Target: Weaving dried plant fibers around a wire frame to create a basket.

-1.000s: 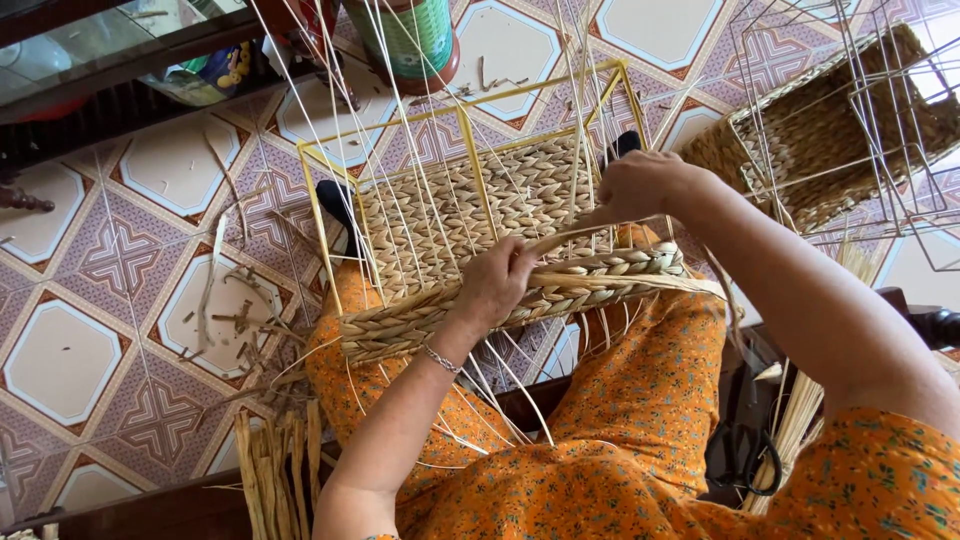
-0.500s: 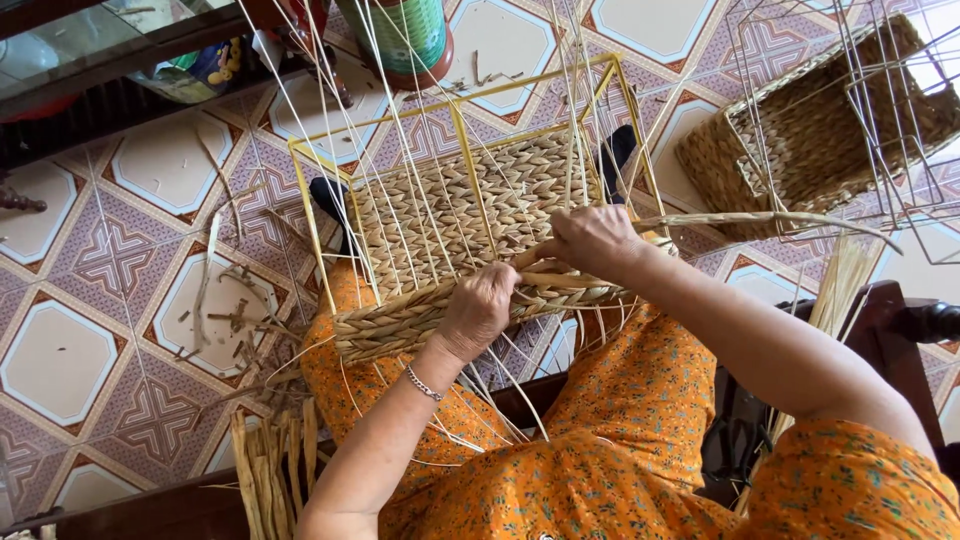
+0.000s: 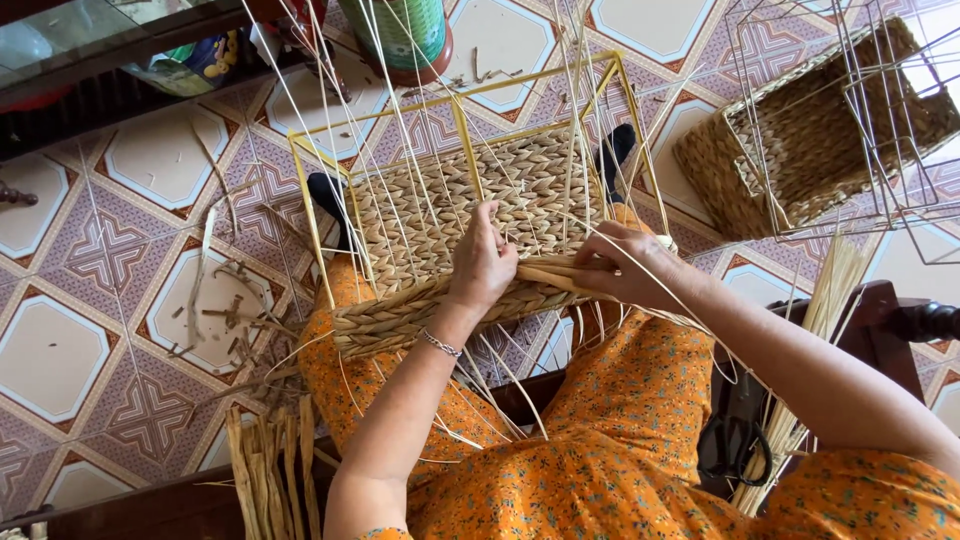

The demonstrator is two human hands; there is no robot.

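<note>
A half-woven straw basket [image 3: 470,215] on a yellow wire frame [image 3: 318,225] rests on my lap, with thin pale strands sticking up from it. My left hand [image 3: 482,262] presses on the near woven wall, fingers laid over the weave. My right hand [image 3: 628,268] grips a flat straw strand [image 3: 552,276] at the basket's near right corner, close beside the left hand.
A finished woven basket [image 3: 800,150] under an empty wire frame [image 3: 880,120] stands at the right. Straw bundles lie at the bottom left [image 3: 268,470] and right [image 3: 820,330]. Black scissors [image 3: 735,450] sit on the wooden seat. Straw scraps litter the tiled floor [image 3: 120,330].
My right hand has come in from the basket's far right corner toward the near wall, pulling the strand with it. The left hand has stayed on the near wall.
</note>
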